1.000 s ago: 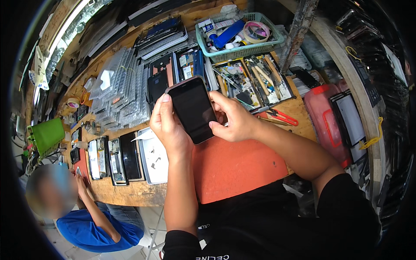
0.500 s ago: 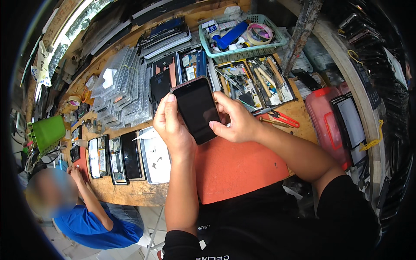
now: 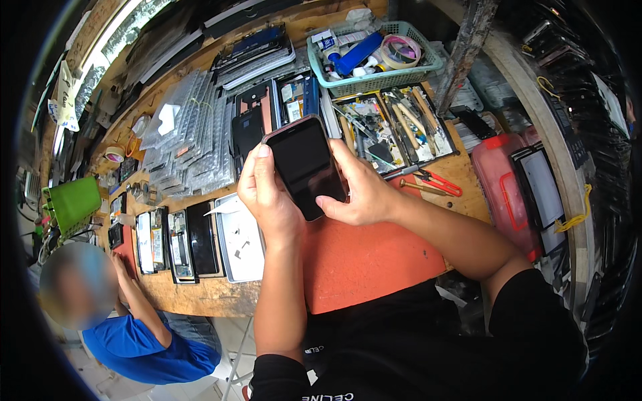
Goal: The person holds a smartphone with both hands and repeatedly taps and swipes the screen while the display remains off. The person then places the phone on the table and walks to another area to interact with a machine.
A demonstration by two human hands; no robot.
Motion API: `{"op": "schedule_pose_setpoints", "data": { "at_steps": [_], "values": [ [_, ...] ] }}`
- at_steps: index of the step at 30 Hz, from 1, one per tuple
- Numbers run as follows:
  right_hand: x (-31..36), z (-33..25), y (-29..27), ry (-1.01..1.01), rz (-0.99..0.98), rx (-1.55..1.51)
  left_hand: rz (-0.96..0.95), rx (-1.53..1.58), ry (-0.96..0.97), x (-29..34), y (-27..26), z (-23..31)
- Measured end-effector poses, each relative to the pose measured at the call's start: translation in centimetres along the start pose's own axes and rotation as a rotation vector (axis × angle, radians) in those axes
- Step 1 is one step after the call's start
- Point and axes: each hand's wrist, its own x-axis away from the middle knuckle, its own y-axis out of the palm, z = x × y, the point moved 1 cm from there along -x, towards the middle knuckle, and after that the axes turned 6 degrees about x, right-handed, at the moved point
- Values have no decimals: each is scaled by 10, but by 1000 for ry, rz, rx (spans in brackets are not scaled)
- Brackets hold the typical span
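A smartphone (image 3: 304, 164) with a dark screen is held up in front of me, above the orange-red mat (image 3: 368, 267). Along its left edge my left hand (image 3: 267, 194) is closed, the thumb resting near the upper left corner. My right hand (image 3: 361, 184) grips the right edge, its thumb lying on the lower part of the screen. The fingers behind the phone are mostly hidden. Left of my forearm is a white tray (image 3: 234, 264) with small dark parts in it. Opened phones (image 3: 180, 247) lie beside that tray.
Behind the phone are a divided tool tray (image 3: 394, 130) and a green basket (image 3: 374, 83) of supplies. Red-handled pliers (image 3: 441, 184) lie at the right. Bubble-wrap sleeves (image 3: 190, 134) are piled at the left. Another person in a blue shirt (image 3: 147, 351) sits at the lower left.
My right thumb has shifted slightly left and down across the lower screen. The phone stays in both hands, nearly in place. The other person's head has moved a little.
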Motion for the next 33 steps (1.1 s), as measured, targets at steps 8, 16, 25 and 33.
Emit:
{"op": "schedule_pose_setpoints", "data": {
  "at_steps": [8,16,25,33],
  "values": [
    [1,-1,1,9,2,11,25,-10,-5,1,5,4],
    [0,1,-3,-36,-6,-41,50,10,-5,-2,2,1],
    [2,1,-7,25,40,-103,-18,12,-24,0,0,2],
    [-1,1,-15,3,89,-34,16,-19,-35,2,5,1]
  ]
}}
